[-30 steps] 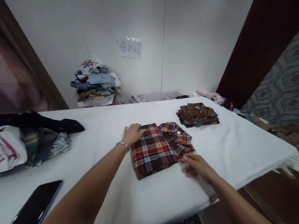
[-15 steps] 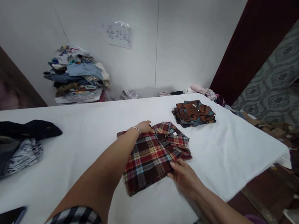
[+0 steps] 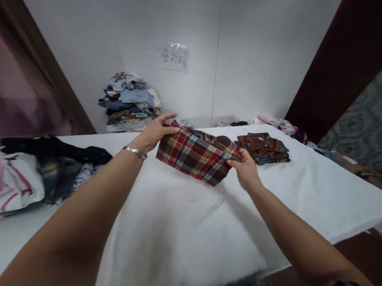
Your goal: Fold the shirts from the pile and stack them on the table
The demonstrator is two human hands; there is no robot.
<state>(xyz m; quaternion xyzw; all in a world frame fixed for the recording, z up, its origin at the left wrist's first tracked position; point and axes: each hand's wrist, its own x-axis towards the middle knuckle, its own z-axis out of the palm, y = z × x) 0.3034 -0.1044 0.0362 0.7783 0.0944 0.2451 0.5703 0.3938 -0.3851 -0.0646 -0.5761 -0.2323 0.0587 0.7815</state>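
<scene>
A folded plaid shirt [image 3: 195, 153] in red, brown and yellow hangs tilted between my two hands, raised over the white table. My left hand [image 3: 155, 132] pinches its upper left edge with the thumb in front; the index finger points outward. At the right end my right hand [image 3: 246, 167] grips a corner between thumb and fingers. The shirt's collar side faces away and is mostly hidden. Just right of my right hand lies a stack of folded brown-and-blue patterned shirts [image 3: 262, 148].
A white cloth covers the table [image 3: 301, 196]. At the left lie dark garments [image 3: 55, 149] and a pink-and-white one [image 3: 11, 179]. A tall clothes pile [image 3: 130, 101] stands at the back by the wall, under a handwritten paper sign [image 3: 175, 57]. More clothes [image 3: 277, 123] lie along the back right.
The plaid shirt, flat on the table before, has been lifted and tilted by both hands. The view has turned left, bringing the pink-and-white garment into sight.
</scene>
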